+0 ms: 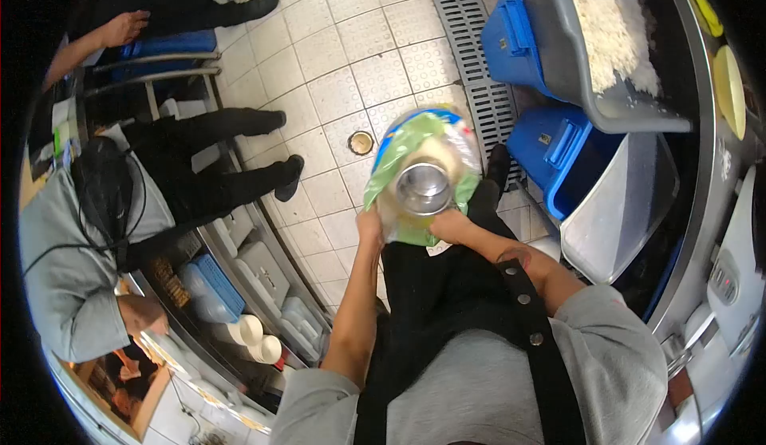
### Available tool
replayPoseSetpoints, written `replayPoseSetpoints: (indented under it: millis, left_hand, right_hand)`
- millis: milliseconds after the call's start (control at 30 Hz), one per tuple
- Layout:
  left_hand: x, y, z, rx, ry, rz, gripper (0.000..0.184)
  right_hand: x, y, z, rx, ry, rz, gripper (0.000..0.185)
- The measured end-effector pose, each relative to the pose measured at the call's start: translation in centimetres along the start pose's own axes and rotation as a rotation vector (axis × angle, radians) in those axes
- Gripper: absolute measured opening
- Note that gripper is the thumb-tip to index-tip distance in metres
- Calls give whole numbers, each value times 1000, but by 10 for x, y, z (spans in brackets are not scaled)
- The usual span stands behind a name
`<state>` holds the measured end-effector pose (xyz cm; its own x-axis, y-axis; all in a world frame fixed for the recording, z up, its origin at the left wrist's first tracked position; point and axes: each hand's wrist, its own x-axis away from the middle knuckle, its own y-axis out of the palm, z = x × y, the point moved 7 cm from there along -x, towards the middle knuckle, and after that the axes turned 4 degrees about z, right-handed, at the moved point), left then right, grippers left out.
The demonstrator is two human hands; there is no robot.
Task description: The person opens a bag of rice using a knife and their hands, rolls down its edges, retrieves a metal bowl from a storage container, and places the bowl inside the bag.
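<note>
A plastic bag (388, 156) in green, white and blue hangs open in front of my legs. Its contents look pale, but blur hides what they are. In the bag's mouth sits a round, shiny metal cup (424, 188). My left hand (369, 228) is closed on the bag's left edge. On the near right side, my right hand (450, 226) is closed at the bag's rim, close beside the cup; its fingertips are partly hidden.
On the right, a grey tub (598, 110) holds white grains like rice. Below are blue bins (550, 146) and a clear lid (618, 213). A floor drain grate (471, 54) runs alongside. A co-worker (88, 221) stands left by a counter; another person's hand (124, 28) shows beyond.
</note>
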<state>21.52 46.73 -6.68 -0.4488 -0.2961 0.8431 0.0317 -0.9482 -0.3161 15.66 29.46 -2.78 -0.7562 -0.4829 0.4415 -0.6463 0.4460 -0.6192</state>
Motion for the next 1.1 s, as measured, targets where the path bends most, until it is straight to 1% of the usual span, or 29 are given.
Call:
replayPoseSetpoints:
  millis: [33, 100, 133, 233, 267, 367, 400, 500, 600, 700, 733, 833, 867, 933, 967, 1000, 1033, 1067, 1100]
  left_hand:
    - [1, -9, -9, 105, -58, 32, 38]
    - [7, -29, -19, 246, -109, 45, 35]
    - [6, -36, -21, 318, -138, 55, 35]
    - [-11, -59, -18, 108, -96, 166, 38]
    - [-19, -60, -14, 106, -54, 104, 41]
    - [-19, -58, -1, 130, 75, 169, 43]
    - [-24, -62, -4, 127, 110, 246, 45]
    - [-38, -69, -22, 193, 231, 320, 45]
    - [-20, -70, -12, 79, 377, 445, 43]
    - [-9, -61, -8, 217, 407, 418, 44]
    - [-27, -64, -17, 217, 466, 394, 46]
    - [-24, -65, -23, 111, 487, 456, 47]
    - [-8, -63, -24, 66, 421, 470, 46]
    - [25, -64, -21, -245, 537, 757, 50]
    - [42, -59, -12, -396, 604, 904, 54]
    - [104, -38, -1, -420, 530, 972, 63]
    - [119, -21, 6, -430, 816, 1027, 64]
    - [144, 8, 13, -476, 1027, 1036, 66]
    - [168, 43, 16, -580, 1259, 1024, 63]
  right_hand:
    - [-5, 5, -1, 33, -32, -30, 12]
    - [-15, 19, 1, 102, -109, -99, 12]
    - [-18, 17, -5, 126, -129, -50, 12]
    - [-27, 17, -18, 152, -155, -10, 13]
    - [-26, 7, -23, 163, -163, 25, 14]
    - [-29, 14, -27, 226, -233, 75, 14]
    - [-28, 16, -28, 229, -244, 78, 14]
    - [-20, 18, -31, 264, -235, 40, 14]
    - [-13, 26, -34, 297, -277, 156, 14]
    - [-11, 38, -35, 399, -277, 251, 13]
    - [-8, 38, -37, 412, -272, 258, 13]
    - [6, 36, -41, 462, -274, 290, 14]
    - [12, 33, -44, 452, -270, 263, 13]
    - [22, 22, -52, 420, -260, 225, 19]
    - [38, 9, -56, 341, -308, 274, 22]
    - [62, -5, -56, 264, -354, 325, 26]
    - [90, -20, -53, 185, -398, 372, 30]
    - [124, -38, -46, 87, -345, 348, 36]
    - [158, -57, -35, 7, -368, 453, 34]
